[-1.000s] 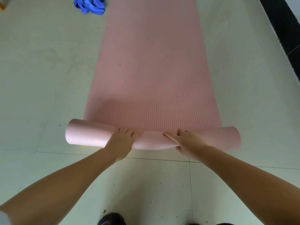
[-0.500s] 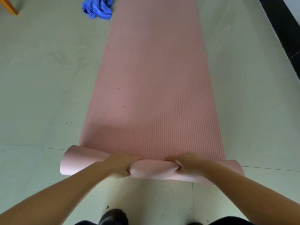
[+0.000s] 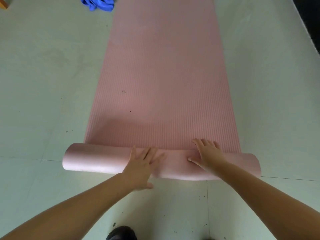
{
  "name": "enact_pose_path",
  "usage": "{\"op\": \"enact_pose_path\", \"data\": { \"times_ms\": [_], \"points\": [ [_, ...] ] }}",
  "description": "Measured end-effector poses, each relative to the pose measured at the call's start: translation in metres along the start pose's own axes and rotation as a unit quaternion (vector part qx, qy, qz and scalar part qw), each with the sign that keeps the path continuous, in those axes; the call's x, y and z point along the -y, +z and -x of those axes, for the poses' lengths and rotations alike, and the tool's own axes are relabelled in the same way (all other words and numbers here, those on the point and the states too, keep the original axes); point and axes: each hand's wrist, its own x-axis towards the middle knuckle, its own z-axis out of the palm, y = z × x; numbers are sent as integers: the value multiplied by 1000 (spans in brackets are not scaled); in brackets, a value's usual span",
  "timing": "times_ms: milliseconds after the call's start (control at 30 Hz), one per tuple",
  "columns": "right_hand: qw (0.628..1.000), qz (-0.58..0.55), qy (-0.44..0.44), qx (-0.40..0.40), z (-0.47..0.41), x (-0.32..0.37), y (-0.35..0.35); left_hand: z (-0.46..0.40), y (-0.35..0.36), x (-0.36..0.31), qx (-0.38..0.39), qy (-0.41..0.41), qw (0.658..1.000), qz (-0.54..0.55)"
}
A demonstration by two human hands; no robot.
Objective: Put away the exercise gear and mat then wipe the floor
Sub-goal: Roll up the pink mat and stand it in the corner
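Since a moment ago both hands have uncurled from gripping: the left hand (image 3: 142, 168) and right hand (image 3: 207, 155) now press flat, fingers spread, on the rolled end of one pink mat (image 3: 161, 70), low in the frame. One blue cloth (image 3: 97, 2) lies upper left on the pale tiled floor (image 3: 43, 84).

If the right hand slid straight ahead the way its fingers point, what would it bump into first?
Probably nothing solid. The right hand lies flat on the rolled part of the pink mat, fingers pointing up its flat stretch. That way looks free to the picture's top edge; the blue cloth lies off to the left.
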Motion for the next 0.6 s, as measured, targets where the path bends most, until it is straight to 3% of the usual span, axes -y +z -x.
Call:
{"op": "enact_pose_path", "data": {
  "times_ms": [67, 133, 267, 367, 467, 600],
  "points": [
    [993, 10, -52, -106, 12, 6, 4, -17, -8, 10, 1, -5, 1000, 9],
    [979, 52, -123, -156, 23, 11, 12, -34, -23, 23, 18, -2, 998, 54],
    [976, 158, -130, -69, 23, 11, 23, -45, -44, 39, 37, -3, 992, 119],
    [980, 168, -105, -33, 8, 8, 11, -29, -34, 38, -45, -27, 997, 48],
    [982, 158, -104, 4, 1, 13, -1, -13, -15, 40, -73, -75, 993, -56],
    [982, 144, -122, 2, 3, 16, -15, -10, -18, 43, -92, -71, 991, -60]
  ]
}}
